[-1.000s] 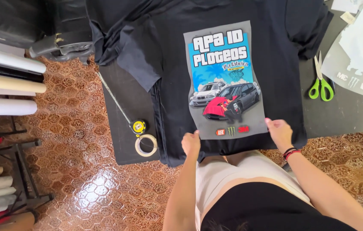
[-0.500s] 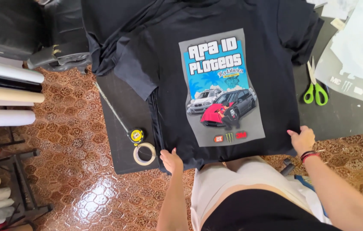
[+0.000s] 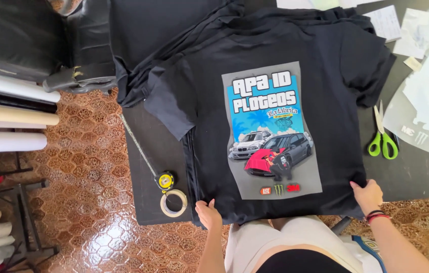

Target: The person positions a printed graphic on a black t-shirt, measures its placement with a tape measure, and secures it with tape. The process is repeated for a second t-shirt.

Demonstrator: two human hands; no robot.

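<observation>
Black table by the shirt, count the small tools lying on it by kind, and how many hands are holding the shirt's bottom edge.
Scissors with green handles: 1
Yellow tape measure: 1
Roll of tape: 1
Hands on the hem of the black printed T-shirt: 2, the left hand and the right hand
Total: 3 tools, 2 hands

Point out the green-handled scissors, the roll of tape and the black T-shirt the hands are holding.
green-handled scissors [image 3: 383, 136]: head view, at the blades' pivot.
roll of tape [image 3: 173, 203]: head view, on its white ring.
black T-shirt [image 3: 341, 91]: head view, plain fabric right of the print.
</observation>
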